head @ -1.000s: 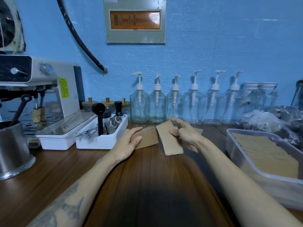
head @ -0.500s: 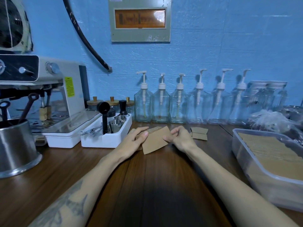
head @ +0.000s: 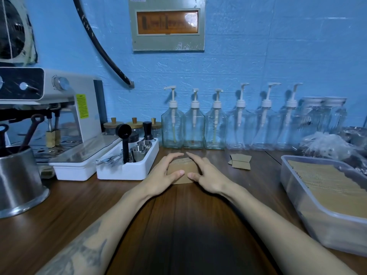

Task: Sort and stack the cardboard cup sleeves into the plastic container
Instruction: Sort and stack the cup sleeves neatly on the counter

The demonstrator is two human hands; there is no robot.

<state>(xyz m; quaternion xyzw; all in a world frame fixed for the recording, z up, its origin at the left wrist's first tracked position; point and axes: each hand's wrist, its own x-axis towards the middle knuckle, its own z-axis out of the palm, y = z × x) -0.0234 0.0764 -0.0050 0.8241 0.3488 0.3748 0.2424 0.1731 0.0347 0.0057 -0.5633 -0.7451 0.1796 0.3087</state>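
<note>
Sleeves [head: 180,171] are squared into a small stack mid-desk, clasped between left hand [head: 162,175] and right hand [head: 208,175] — fingers curled around it. Container [head: 297,195] at the right edge is already well filled; a few loose sleeves [head: 240,161] are left.

Left hand [head: 162,173] and right hand [head: 206,175] cup a small stack of cardboard sleeves [head: 181,169] from both sides on the wooden counter [head: 178,225]; plastic container [head: 309,207] of stacked sleeves at 3 o'clock, loose sleeves [head: 240,161] at 1 o'clock.
</note>
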